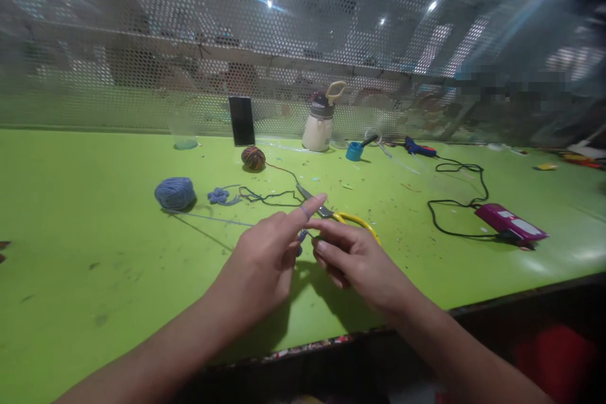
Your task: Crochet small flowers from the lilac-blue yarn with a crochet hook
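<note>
A wide lime-green worktable [95, 303] fills my view, backed by a perforated metal screen [142, 44] that catches glare from the ceiling lights. Along the back edge stand a dark phone [242, 120] propped upright and a pale bottle with a looped handle [320, 127]. To the right a black cable [458, 202] curls toward a magenta device [510, 222].

Nearer in, a ball of blue yarn [175, 193] sits at left, and its blue strand [213, 218] runs across the table to my hands. A multicoloured yarn ball [253, 158] lies behind it, well apart. Yellow-handled scissors [331, 214] rest just behind my fingers, with a small blue crocheted piece [218, 196] near the blue ball.

My left hand [265, 265] is loosely curled with the forefinger held out, a turn of blue yarn wrapped round it. My right hand [355, 262] is nearly closed, fingertips pinching toward that wrapped finger; what it grips is too small for me to tell, likely the strand's end.

I judge the wrap goes best with the forefinger kept rigid, the strand lightly taut, and the scissors left clear of the line.
</note>
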Motion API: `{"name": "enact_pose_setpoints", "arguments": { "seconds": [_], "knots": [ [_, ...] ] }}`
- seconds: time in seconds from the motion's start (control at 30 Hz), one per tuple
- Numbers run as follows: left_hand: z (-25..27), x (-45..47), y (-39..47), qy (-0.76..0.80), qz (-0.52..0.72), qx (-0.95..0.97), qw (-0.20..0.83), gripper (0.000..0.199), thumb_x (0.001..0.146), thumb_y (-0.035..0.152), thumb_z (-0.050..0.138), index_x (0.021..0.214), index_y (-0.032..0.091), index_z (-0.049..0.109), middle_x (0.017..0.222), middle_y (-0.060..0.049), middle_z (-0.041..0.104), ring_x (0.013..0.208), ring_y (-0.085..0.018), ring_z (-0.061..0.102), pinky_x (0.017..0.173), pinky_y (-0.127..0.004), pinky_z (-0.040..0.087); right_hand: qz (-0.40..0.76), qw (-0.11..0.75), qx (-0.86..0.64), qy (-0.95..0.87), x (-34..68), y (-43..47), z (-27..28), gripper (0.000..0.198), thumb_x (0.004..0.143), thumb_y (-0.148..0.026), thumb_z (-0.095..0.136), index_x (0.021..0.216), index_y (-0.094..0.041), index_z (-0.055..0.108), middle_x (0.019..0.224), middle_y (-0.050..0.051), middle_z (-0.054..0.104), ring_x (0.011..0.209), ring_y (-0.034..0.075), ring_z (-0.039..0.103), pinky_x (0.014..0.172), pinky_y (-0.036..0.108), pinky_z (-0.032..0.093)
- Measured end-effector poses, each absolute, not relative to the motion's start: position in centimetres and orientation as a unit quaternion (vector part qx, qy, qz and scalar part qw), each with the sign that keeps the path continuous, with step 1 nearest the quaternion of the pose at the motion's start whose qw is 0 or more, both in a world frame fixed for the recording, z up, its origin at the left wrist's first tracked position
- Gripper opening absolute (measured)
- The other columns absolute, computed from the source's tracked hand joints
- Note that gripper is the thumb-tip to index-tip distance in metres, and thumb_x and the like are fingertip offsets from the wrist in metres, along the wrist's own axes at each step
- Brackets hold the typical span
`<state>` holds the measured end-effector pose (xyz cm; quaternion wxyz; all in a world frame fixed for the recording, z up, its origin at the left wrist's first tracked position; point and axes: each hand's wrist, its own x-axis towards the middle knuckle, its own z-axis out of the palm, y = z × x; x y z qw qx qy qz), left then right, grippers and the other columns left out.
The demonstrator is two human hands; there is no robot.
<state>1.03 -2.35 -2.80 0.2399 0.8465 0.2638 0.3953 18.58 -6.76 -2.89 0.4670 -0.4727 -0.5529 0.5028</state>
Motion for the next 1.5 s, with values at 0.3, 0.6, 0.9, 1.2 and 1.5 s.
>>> {"name": "enact_pose_setpoints", "arguments": {
  "seconds": [0.3,0.6,0.9,1.2,1.5],
  "knots": [
    [-1.5,0.9,-1.4,0.297,0.415,0.553,0.658,0.091,0.075,0.016,0.077,0.152,0.02,0.028,0.08,0.001,0.068,0.076,-0.015,0.063,0.076,-0.029,0.049,0.563,0.626,-0.372,-0.391,16.9,-7.3,-4.1,0.024,0.086,-0.023,0.07,0.109,-0.026,0.074,0.061,-0.006,0.057,0.04,0.001,0.04,0.038,0.015,0.025],
    [-0.9,0.1,-0.6,0.312,0.352,0.512,0.719,0.086,0.073,0.017,0.081,0.146,0.011,0.037,0.074,0.002,0.065,0.067,-0.01,0.057,0.066,-0.025,0.041,0.47,0.534,-0.447,-0.541,19.3,-7.9,-3.5,0.026,0.09,-0.022,0.064,0.112,-0.027,0.075,0.06,-0.005,0.053,0.043,0.004,0.042,0.042,0.018,0.03],
    [-0.4,0.3,-1.0,0.298,0.346,0.53,0.715,0.069,0.075,0.018,0.079,0.138,0.014,0.049,0.077,0.002,0.064,0.072,-0.012,0.058,0.071,-0.027,0.041,0.429,0.355,-0.498,-0.664,21.5,-7.9,-0.1,0.032,0.09,-0.019,0.058,0.116,-0.022,0.074,0.055,-0.005,0.05,0.045,0.008,0.042,0.043,0.02,0.033],
    [-0.9,0.3,-1.1,0.302,0.34,0.56,0.693,0.056,0.08,0.018,0.073,0.133,0.018,0.054,0.078,0.002,0.063,0.073,-0.014,0.058,0.071,-0.03,0.042,0.252,0.299,-0.466,-0.794,22.2,-8.0,0.4,0.048,0.088,-0.007,0.052,0.126,-0.031,0.068,0.09,0.002,0.077,0.068,0.017,0.063,0.061,0.028,0.047],
    [-0.6,0.8,-2.0,0.346,0.389,0.705,0.481,0.057,0.082,0.016,0.067,0.136,0.017,0.051,0.077,0.0,0.065,0.074,-0.017,0.062,0.076,-0.035,0.049,0.23,0.339,-0.496,-0.765,20.9,-8.3,0.0,0.055,0.083,-0.001,0.049,0.126,-0.03,0.068,0.09,0.002,0.077,0.074,0.017,0.065,0.069,0.029,0.049]
  ]
}}
